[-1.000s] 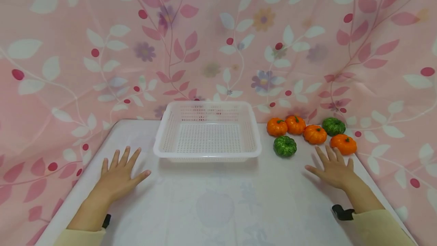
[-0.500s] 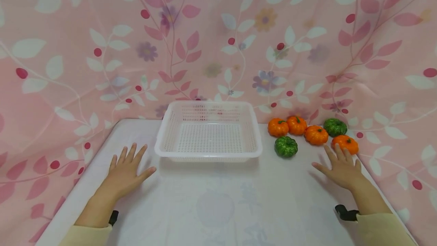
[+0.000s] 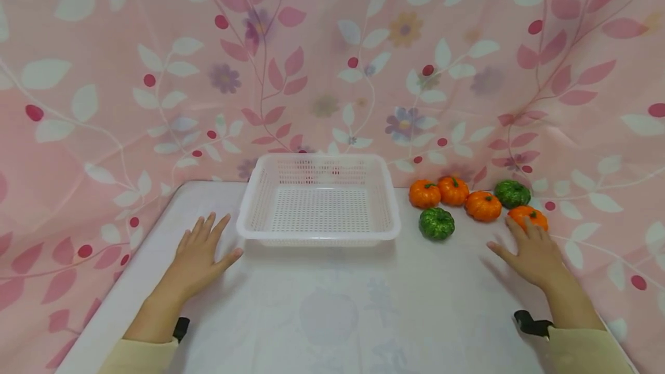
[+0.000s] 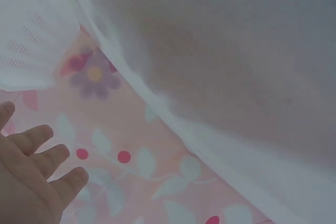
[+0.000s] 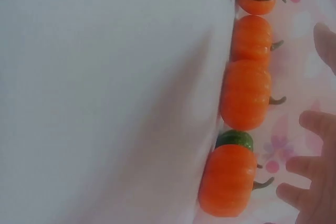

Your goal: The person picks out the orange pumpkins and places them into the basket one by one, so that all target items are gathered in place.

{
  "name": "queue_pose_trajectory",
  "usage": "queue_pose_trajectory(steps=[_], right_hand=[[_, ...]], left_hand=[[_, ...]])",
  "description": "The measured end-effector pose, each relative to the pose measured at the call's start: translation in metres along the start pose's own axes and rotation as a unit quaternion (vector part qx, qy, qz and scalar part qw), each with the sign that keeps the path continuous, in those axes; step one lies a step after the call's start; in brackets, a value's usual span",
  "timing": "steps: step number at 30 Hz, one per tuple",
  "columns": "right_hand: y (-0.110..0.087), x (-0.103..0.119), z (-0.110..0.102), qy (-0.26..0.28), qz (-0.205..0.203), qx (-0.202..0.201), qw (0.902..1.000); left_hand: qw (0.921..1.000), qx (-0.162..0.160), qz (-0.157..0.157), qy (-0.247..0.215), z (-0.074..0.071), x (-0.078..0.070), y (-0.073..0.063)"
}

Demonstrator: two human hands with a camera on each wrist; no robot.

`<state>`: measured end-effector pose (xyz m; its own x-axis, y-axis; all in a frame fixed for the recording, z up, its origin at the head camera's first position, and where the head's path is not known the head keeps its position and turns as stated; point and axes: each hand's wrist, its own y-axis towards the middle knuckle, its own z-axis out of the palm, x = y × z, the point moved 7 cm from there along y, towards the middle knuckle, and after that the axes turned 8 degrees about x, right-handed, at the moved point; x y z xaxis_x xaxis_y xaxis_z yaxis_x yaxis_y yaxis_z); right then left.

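Note:
My left hand [image 3: 197, 261] has its fingers spread, left of a white plastic basket [image 3: 318, 236], and holds nothing. In the left wrist view that hand [image 4: 31, 177] shows apart from the basket's slotted side [image 4: 26, 35]. My right hand [image 3: 532, 254] is also spread, with nothing in it. Its fingertips overlap the front of the nearest orange pumpkin [image 3: 531, 216] in the head view. In the right wrist view the fingers [image 5: 310, 167] appear apart from the row of small pumpkins [image 5: 247, 95]. Two green pumpkins, one in front [image 3: 436, 224] and one behind [image 3: 512, 194], sit among several orange ones.
The basket stands at the back middle of a white-covered table [image 3: 312, 305]. More orange pumpkins [image 3: 424, 194] lie along the back right edge. A pink floral curtain [image 3: 322, 74] hangs behind. Each wrist carries a black device [image 3: 532, 324].
My left hand has shifted right and slightly forward, nearer the basket. My right hand has moved right, toward the rightmost orange pumpkin. The basket and pumpkins stay where they were.

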<state>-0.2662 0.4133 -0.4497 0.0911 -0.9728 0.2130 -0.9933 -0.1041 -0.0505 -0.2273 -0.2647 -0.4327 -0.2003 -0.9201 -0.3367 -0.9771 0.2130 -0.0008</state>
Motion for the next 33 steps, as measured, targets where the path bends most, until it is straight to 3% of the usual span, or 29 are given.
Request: queue_pose_trajectory(steps=[8, 14, 23, 33], right_hand=[[0.003, -0.014, -0.005, 0.025, 0.006, -0.034, 0.9991], [0.004, -0.025, -0.010, 0.049, 0.043, -0.064, 0.9959], [0.007, -0.035, -0.018, 0.084, 0.041, -0.118, 0.9886], [0.017, -0.048, -0.019, 0.124, 0.094, -0.081, 0.9845]], left_hand=[[0.9990, -0.034, 0.021, -0.023, -0.001, -0.006, 0.009], [0.9971, -0.049, 0.024, -0.052, -0.004, -0.012, 0.017], [0.9933, -0.042, 0.030, -0.103, -0.003, -0.014, 0.029], [0.9857, -0.040, 0.041, -0.159, -0.001, -0.016, 0.039]])
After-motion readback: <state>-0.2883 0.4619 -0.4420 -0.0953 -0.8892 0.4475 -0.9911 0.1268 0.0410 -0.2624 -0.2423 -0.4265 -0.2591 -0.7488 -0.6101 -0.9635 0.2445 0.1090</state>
